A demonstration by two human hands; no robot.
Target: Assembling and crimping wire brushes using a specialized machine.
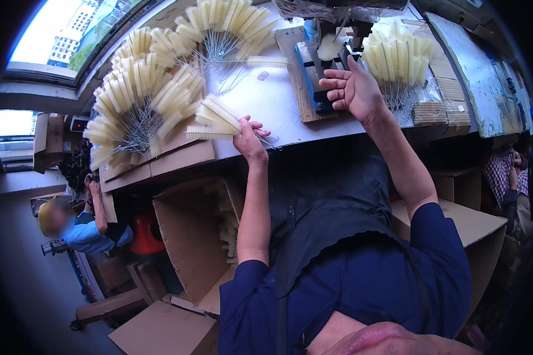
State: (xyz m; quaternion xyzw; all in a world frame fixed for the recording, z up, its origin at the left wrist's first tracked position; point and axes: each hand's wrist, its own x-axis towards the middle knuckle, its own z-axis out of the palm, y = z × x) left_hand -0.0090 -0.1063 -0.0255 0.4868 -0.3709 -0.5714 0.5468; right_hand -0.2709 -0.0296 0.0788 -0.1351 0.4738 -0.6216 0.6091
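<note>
Near the centre, the left hand [251,141] is closed on a few brushes [212,131], bristles jutting left. Apart from it, the right hand [358,93] is open beside the machine [308,77], upper centre. Beyond, brush piles [124,86] lie upper left, a bundle [397,58] upper right.

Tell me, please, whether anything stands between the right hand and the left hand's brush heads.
In this view, the blue-sided machine base, wooden board and left hand lie between the right hand and those brush heads; whether the base or board actually blocks reach is unclear.
</note>
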